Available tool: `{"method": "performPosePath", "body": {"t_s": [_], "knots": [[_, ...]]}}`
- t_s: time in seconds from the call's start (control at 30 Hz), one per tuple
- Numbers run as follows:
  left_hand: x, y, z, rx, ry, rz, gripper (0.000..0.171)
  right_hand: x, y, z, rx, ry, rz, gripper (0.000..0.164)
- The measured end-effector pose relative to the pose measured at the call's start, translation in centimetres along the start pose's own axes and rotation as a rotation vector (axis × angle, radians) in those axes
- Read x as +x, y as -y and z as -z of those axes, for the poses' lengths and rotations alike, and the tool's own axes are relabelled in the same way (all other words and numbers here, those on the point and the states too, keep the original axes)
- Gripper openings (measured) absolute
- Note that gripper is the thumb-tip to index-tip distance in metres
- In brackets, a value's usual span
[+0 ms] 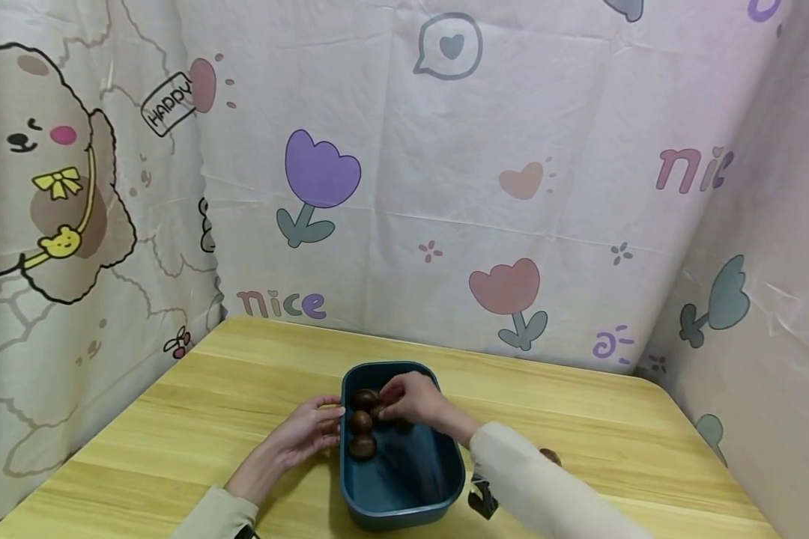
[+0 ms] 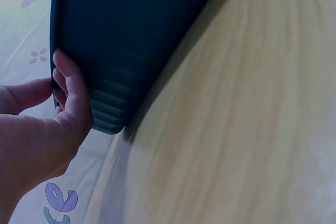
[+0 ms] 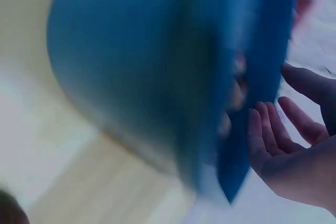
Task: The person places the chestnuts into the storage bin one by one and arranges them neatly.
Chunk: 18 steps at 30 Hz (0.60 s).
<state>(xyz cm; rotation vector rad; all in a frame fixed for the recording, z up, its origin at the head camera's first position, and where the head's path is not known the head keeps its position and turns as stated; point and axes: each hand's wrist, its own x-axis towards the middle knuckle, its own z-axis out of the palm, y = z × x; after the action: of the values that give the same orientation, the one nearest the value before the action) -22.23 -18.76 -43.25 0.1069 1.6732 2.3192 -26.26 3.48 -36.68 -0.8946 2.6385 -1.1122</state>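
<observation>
On the table stands a dark blue-green rectangular box (image 1: 404, 511) with rounded corners. Several glossy brown round things, which look like chestnuts (image 1: 362, 447), lie inside along its left and far parts. My left hand (image 1: 308, 432) holds the box's left side, thumb at the rim and fingers against the outer wall, as the left wrist view shows. Inside the far part of the box, my right hand (image 1: 414, 397) reaches over the chestnuts, its fingertips beside one of them. In the right wrist view the right hand (image 3: 294, 150) has a gap between thumb and fingers, with nothing visible in it.
Another brown chestnut (image 1: 549, 455) lies on the wooden table (image 1: 243, 374) to the right, partly hidden by the right sleeve (image 1: 546, 479). A black strap piece (image 1: 483, 498) hangs below that sleeve. Printed cloth (image 1: 411, 150) surrounds the table at the back and both sides.
</observation>
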Motion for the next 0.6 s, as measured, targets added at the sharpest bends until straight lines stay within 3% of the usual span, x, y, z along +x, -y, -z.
{"method": "performPosePath", "body": {"t_s": [0.3,0.6], "knots": [[0.1,0.0,-0.1,-0.005,0.012,-0.003,0.034,-2.4,-1.7,4.7,0.251,-0.037,-0.052,0.029],[0.0,-0.1,-0.2,-0.023,0.025,-0.005,0.030,-5.9,-5.3,7.0,0.223,-0.099,-0.105,0.028]]}}
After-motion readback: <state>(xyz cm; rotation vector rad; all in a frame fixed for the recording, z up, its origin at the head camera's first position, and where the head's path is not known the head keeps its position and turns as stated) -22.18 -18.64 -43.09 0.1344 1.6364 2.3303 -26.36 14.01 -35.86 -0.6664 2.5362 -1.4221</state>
